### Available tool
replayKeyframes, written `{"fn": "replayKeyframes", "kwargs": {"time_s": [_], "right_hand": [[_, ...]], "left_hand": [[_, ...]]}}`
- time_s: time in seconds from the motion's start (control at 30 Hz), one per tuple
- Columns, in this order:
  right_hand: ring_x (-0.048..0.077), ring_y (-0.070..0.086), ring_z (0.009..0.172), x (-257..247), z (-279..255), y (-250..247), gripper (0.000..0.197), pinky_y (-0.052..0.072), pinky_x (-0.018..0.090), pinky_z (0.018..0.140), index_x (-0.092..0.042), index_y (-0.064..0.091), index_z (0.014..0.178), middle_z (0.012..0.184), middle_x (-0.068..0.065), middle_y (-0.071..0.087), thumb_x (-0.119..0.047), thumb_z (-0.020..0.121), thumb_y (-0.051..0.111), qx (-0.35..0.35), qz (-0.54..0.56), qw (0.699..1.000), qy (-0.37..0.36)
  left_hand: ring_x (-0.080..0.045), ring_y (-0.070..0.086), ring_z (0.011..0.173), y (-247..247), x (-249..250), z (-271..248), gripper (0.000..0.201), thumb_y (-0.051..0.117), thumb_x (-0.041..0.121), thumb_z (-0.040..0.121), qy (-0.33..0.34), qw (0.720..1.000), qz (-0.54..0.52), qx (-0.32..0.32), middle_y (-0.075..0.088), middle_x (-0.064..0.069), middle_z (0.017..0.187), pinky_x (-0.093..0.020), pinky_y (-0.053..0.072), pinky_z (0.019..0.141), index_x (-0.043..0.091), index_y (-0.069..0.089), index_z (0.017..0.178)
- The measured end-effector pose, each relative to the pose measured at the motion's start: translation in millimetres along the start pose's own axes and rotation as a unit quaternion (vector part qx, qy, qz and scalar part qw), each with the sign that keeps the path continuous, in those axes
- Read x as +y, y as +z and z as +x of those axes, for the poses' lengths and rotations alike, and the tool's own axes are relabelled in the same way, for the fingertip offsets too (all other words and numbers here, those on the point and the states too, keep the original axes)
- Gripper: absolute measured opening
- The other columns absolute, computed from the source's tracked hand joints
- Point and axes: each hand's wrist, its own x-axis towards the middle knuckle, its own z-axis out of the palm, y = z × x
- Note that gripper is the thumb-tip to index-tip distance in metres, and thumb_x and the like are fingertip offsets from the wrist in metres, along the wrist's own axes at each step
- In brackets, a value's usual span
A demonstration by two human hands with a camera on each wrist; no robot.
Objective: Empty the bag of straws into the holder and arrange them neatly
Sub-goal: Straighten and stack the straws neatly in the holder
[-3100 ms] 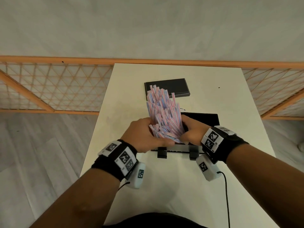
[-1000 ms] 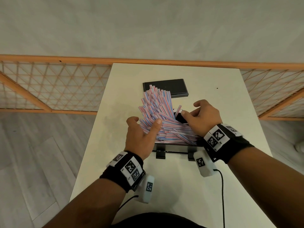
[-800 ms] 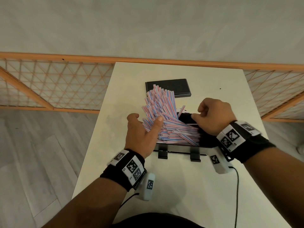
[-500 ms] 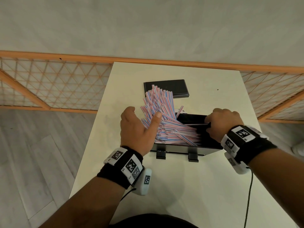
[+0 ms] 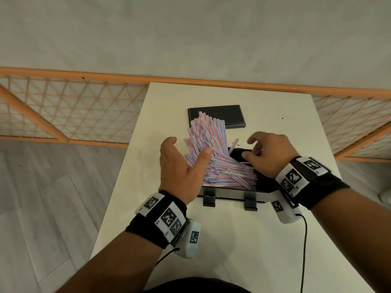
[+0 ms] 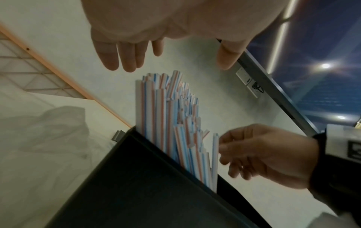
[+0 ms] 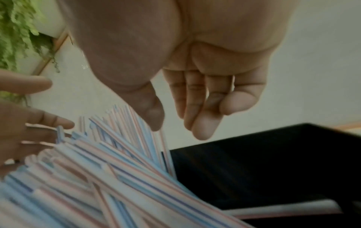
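Observation:
Several pink, blue and white striped straws (image 5: 213,157) fill the left part of the black holder (image 5: 264,183). Some stand fanned up and back, others lie slanting to the right. My left hand (image 5: 188,149) cups the upright bundle from the left with straight fingers, its thumb against the straws. In the left wrist view the left hand (image 6: 173,61) hovers spread over the straw (image 6: 166,108) tops. My right hand (image 5: 248,146) hangs over the holder's right half with loosely bent fingers, next to one leaning straw (image 6: 215,154), and holds nothing. The right hand (image 7: 178,126) looks the same in its wrist view.
A flat black lid (image 5: 230,115) lies on the white table (image 5: 232,250) behind the holder. Crumpled clear plastic (image 6: 48,131) lies left of the holder. An orange lattice railing (image 5: 74,115) runs behind the table. A cable (image 5: 303,240) trails from my right wrist.
My right hand has come back left from the holder's right end toward the straws and loosened its fingers. The left hand stays against the bundle.

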Motion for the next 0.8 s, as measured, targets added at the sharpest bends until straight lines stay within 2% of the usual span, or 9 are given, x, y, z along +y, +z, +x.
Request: {"fn": "replayKeyframes", "kwargs": {"time_s": [0.1,0.23,0.3,0.37,0.47,0.57,0.67,0.73,0.8], "right_hand": [[0.012,0.061,0.081,-15,5,5,0.037,0.039,0.023,0.075,-0.026,0.061,0.121,0.081,-0.01,0.068,-0.041,0.087,0.067,0.007,0.053,0.998,-0.025],[0.013,0.062,0.076,-23,10,11,0.011,0.038,0.02,0.064,-0.026,0.073,0.096,0.076,-0.01,0.065,-0.031,0.093,0.063,0.036,0.056,0.996,-0.055],[0.006,0.057,0.065,-25,7,0,0.011,0.038,0.019,0.06,-0.024,0.073,0.087,0.067,-0.016,0.059,-0.027,0.092,0.063,0.075,0.069,0.992,-0.08],[0.009,0.056,0.06,-29,1,-20,0.01,0.04,0.022,0.063,-0.02,0.073,0.086,0.063,-0.014,0.06,-0.024,0.091,0.065,0.121,0.07,0.983,-0.116],[0.021,0.06,0.061,-35,-10,-56,0.009,0.038,0.025,0.066,-0.015,0.072,0.086,0.065,-0.001,0.067,-0.02,0.089,0.066,0.167,0.038,0.972,-0.162],[0.022,0.055,0.056,-36,-22,-84,0.007,0.038,0.028,0.062,-0.015,0.07,0.082,0.06,-0.003,0.061,-0.017,0.088,0.066,0.174,-0.02,0.964,-0.198],[0.024,0.051,0.056,-32,-24,-80,0.008,0.033,0.028,0.061,-0.015,0.067,0.08,0.058,-0.005,0.053,-0.016,0.087,0.065,0.139,-0.067,0.965,-0.213],[0.03,0.058,0.065,-28,-20,-59,0.008,0.041,0.032,0.063,-0.015,0.066,0.082,0.065,0.002,0.062,-0.018,0.089,0.063,0.092,-0.081,0.97,-0.207],[0.031,0.062,0.075,-22,-16,-29,0.009,0.047,0.035,0.07,-0.015,0.068,0.094,0.075,0.004,0.07,-0.021,0.091,0.061,0.039,-0.06,0.98,-0.186]], "left_hand": [[-0.021,0.036,0.137,5,-3,-2,0.099,0.056,0.069,0.074,-0.017,1.0,-0.011,-0.022,0.035,-0.007,0.151,-0.031,0.034,0.108,0.011,0.022,0.147],[-0.018,0.051,0.128,13,-14,0,0.103,0.058,0.081,0.069,-0.032,0.998,-0.029,-0.056,0.05,-0.007,0.144,-0.033,0.042,0.107,0.024,0.018,0.144],[-0.019,0.059,0.123,16,-21,2,0.101,0.058,0.09,0.062,-0.043,0.997,-0.036,-0.059,0.057,-0.008,0.138,-0.04,0.048,0.105,0.037,0.018,0.138],[-0.019,0.063,0.118,19,-24,3,0.102,0.059,0.094,0.057,-0.059,0.995,-0.044,-0.07,0.058,-0.007,0.136,-0.041,0.052,0.102,0.041,0.018,0.135],[-0.017,0.06,0.119,21,-22,1,0.103,0.067,0.076,0.07,-0.067,0.993,-0.045,-0.084,0.054,-0.006,0.14,-0.03,0.047,0.101,0.028,0.013,0.144],[-0.017,0.058,0.12,22,-23,1,0.098,0.069,0.061,0.079,-0.058,0.994,-0.048,-0.08,0.055,-0.006,0.138,-0.023,0.04,0.094,0.017,0.013,0.147],[-0.014,0.061,0.115,24,-23,2,0.09,0.071,0.054,0.084,-0.056,0.994,-0.045,-0.08,0.06,-0.004,0.131,-0.011,0.04,0.084,0.014,0.016,0.143],[-0.01,0.064,0.109,24,-21,3,0.078,0.071,0.047,0.088,-0.054,0.994,-0.038,-0.083,0.062,-0.002,0.126,-0.002,0.041,0.076,0.014,0.019,0.137],[-0.006,0.066,0.103,24,-18,2,0.066,0.07,0.043,0.09,-0.053,0.994,-0.04,-0.084,0.064,-0.001,0.122,-0.003,0.045,0.074,0.019,0.022,0.129]]}}
